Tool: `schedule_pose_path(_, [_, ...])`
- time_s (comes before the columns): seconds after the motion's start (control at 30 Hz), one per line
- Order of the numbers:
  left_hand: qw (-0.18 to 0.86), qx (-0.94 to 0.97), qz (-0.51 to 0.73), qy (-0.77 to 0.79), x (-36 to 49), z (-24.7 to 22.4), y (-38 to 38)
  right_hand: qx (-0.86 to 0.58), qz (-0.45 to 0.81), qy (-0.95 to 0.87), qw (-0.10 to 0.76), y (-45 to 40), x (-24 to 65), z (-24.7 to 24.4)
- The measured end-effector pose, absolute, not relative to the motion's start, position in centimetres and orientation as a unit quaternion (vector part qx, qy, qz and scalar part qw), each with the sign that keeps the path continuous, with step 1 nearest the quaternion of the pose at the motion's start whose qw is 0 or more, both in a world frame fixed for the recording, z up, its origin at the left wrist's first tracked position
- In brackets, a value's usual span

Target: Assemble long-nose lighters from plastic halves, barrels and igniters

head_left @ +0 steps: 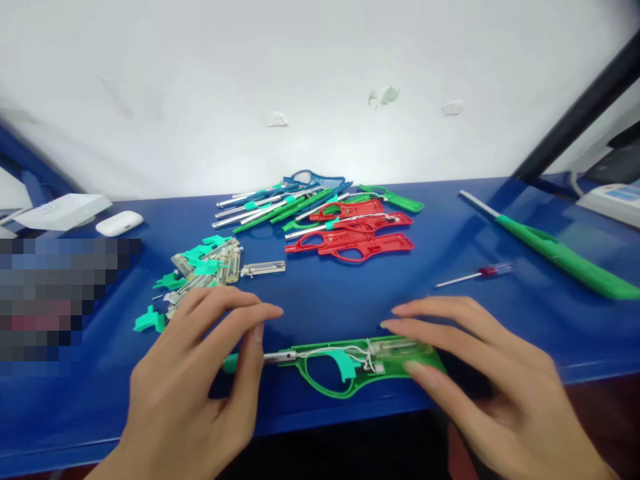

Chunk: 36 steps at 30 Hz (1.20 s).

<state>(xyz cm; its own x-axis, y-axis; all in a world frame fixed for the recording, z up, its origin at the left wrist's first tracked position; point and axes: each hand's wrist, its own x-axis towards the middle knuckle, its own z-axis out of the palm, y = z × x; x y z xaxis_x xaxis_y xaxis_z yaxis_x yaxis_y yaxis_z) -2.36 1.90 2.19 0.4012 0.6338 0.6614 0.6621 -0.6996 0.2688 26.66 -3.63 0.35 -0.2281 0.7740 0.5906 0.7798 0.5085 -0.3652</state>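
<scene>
My left hand (200, 367) is loosely open around the metal rod (280, 357), thumb and fingers parted; it hides part of the rod, and I can't tell if it touches. My right hand (495, 373) is open too, fingers spread, thumb over the green half-casing (357, 383) and covering some of its wide end. The half-casing lies near the front of the blue table (325, 300), holding a turquoise trigger (345, 363), white wires (330, 350) and a clear cartridge (397, 347). Beyond my left hand is a pile of clear cartridges (233, 263) and turquoise pieces (150, 320); to my right, a screwdriver (490, 270) and a closed green lighter (555, 250). Pixelation masks the left edge. Farther off lie red casings (345, 243), a blue casing (320, 179), a shut white case (120, 223) and a white box (65, 210), its faint marks unreadable.
</scene>
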Motion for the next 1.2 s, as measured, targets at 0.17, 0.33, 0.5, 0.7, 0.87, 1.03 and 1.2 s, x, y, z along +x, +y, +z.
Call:
schedule_pose_path(0.17, [0.013, -0.854, -0.375, -0.36, -2.38, 2.07, 1.96, -0.491, 0.007, -0.805, 0.332, -3.69, 26.77, 0.23])
schedule_pose_path(0.33, [-0.01, -0.843, -0.385, -0.375, -2.53, 2.15, 2.11, -0.502, -0.008, -0.803, 0.322, -3.56, 26.66, 0.2])
schedule_pose_path(0.5, [-0.033, -0.855, -0.381, -0.351, -2.49, 2.12, 2.18, -0.512, 0.001, -0.802, 0.308, -3.54, 26.76, 0.03])
schedule_pose_path(0.7, [-0.07, -0.862, -0.365, -0.344, -2.48, 2.01, 1.87, -0.513, -0.008, -0.807, 0.292, -3.34, 26.65, -0.14])
schedule_pose_path(0.87, [-0.078, -0.869, -0.351, -0.339, -2.6, 1.64, 1.82, -0.53, -0.022, -0.798, 0.286, -3.34, 26.48, -0.29])
schedule_pose_path(1.03, [-0.084, -0.871, -0.352, -0.334, -2.6, 1.44, 1.93, -0.535, -0.03, -0.793, 0.288, -3.35, 26.74, -0.46])
schedule_pose_path(1.2, [-0.079, -0.87, -0.352, -0.335, -2.54, 1.28, 1.86, -0.527, -0.043, -0.789, 0.313, -3.18, 26.86, -0.43])
